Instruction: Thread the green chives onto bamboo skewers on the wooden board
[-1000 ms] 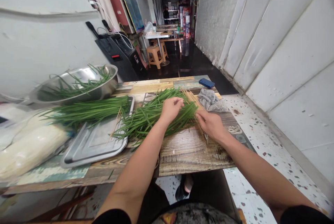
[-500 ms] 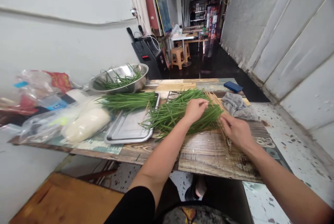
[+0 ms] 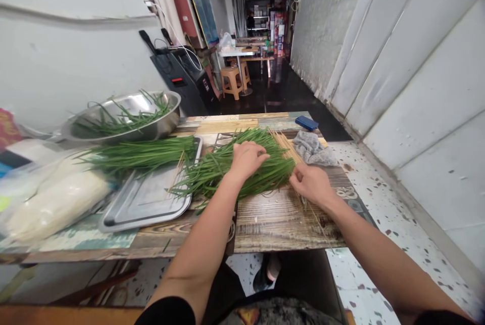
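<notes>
A loose pile of green chives (image 3: 223, 166) lies across the wooden table (image 3: 280, 219). My left hand (image 3: 247, 157) rests on top of the pile, fingers curled into the leaves. My right hand (image 3: 311, 183) sits just right of the pile's cut ends, fingers pinched on a thin bamboo skewer that runs toward me. A bundle of bamboo skewers (image 3: 285, 144) lies beside the pile, behind my right hand.
A steel tray (image 3: 147, 201) holds another bunch of chives (image 3: 140, 154). A steel bowl (image 3: 125, 120) with chives stands behind it. White bags (image 3: 53, 203) lie at left. A grey cloth (image 3: 312, 148) and blue phone (image 3: 306, 123) sit at the far right edge.
My right hand has pulled slightly toward me, drawing a skewer out of the bundle. My left hand stays on the chives. The camera swung left, then back.
</notes>
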`<state>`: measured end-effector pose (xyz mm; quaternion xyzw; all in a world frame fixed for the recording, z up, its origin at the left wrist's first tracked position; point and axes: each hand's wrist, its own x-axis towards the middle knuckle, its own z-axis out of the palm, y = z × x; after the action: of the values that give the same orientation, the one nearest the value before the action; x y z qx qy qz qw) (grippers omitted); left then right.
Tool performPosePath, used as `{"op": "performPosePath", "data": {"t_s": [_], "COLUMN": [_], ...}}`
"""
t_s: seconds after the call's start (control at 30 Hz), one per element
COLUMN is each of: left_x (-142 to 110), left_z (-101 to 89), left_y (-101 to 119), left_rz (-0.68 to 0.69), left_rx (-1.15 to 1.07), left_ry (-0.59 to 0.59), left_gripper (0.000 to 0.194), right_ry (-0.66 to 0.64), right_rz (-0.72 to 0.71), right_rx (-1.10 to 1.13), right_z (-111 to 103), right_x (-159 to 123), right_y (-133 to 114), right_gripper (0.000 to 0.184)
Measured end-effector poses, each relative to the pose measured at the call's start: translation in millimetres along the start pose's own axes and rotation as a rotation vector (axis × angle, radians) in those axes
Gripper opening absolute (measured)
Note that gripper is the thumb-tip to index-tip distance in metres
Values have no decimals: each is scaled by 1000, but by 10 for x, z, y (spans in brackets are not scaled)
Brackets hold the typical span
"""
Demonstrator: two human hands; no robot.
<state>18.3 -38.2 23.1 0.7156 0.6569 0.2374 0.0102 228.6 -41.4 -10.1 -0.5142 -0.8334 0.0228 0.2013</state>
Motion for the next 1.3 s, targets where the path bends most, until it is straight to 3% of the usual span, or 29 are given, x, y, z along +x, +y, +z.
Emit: {"op": "performPosePath", "data": {"t_s": [0.3,0.43,0.63,0.83,1.3], "left_x": [101,106,100,125,118], "left_z": [219,251,191,206,224], "left_y": [158,171,214,154,74], "left_rz": [8,-45,-247,-209,-168], "left_rx": [171,38,-245,-393,-423], "left_ry": [-47,2,-15,-8,-30], "left_gripper": [16,13,18,22,24], "right_ry": [-10,15,42,42,45], "right_rz": [-3,-16,-52,-52,-55], "right_rx": [7,11,15,11,15], "right_z": [-32,6,38,31,35], "right_x": [-7,-7,-12,-19,-16], "right_y": [-43,-26,5,-2,1], "right_gripper": [17,20,28,28,28]}}
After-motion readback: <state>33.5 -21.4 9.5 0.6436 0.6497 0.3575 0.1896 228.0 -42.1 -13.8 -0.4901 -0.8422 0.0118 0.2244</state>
